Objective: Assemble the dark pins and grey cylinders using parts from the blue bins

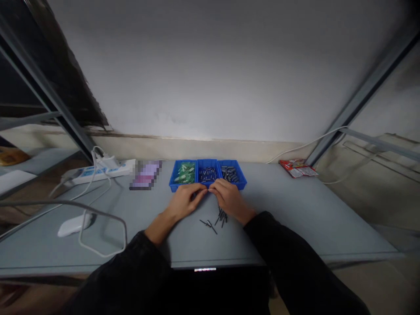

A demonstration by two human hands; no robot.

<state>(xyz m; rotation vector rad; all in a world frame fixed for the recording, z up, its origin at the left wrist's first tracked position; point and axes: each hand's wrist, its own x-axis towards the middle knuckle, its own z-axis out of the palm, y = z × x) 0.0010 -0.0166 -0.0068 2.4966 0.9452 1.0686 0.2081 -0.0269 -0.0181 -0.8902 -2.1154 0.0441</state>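
Observation:
In front of three joined blue bins, my left hand (183, 202) and my right hand (230, 200) meet fingertip to fingertip. Both are closed in a pinch, and whatever sits between the fingers is too small to make out. Green material and pale pieces fill the left bin (172, 180). Thin, dark pin-like pieces lie in the middle bin (207, 162). Thicker dark cylindrical pieces are in the right bin (243, 178). Close under my right hand lies a pile of slim dark rods (222, 216), partly hidden by it. A few similar rods (209, 224) are scattered left of that pile.
At the left are a white power strip (101, 170) with cables, a pixelated phone-like object (146, 175) and a white charger-like block (75, 225). A red packet (297, 168) lies at the back right. Metal posts and a wall border the grey table (295, 218).

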